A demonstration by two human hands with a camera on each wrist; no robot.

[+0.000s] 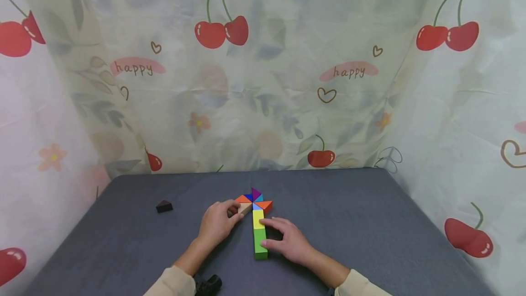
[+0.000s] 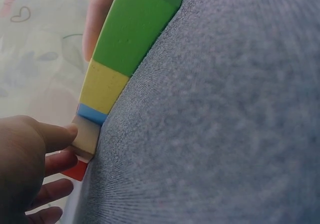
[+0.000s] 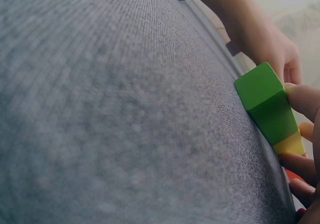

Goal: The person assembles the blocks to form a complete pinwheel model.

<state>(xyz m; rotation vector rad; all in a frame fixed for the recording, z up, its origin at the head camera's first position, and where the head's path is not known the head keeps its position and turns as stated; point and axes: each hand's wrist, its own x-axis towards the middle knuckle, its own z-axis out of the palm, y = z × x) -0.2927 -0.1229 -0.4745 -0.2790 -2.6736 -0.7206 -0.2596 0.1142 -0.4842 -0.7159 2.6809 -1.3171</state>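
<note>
On the table, a fan of small triangular blocks in purple (image 1: 255, 193), orange (image 1: 266, 205) and blues meets a straight stem. The stem is a yellow block (image 1: 258, 219) with a long green block (image 1: 260, 240) at its near end. My left hand (image 1: 218, 223) pinches a plain wooden triangular block (image 2: 86, 138) between thumb and fingers, at the fan's near left. A light blue piece (image 2: 92, 114) lies between that wooden block and the yellow one. From the right, my right hand (image 1: 291, 240) touches the stem, thumb at the green block, index finger at the yellow.
A black triangular block (image 1: 164, 206) lies apart on the left of the dark grey tabletop (image 1: 349, 232). Patterned curtains (image 1: 283, 104) enclose the table's back and sides. Near my left sleeve a black wrist device (image 1: 208, 285) shows.
</note>
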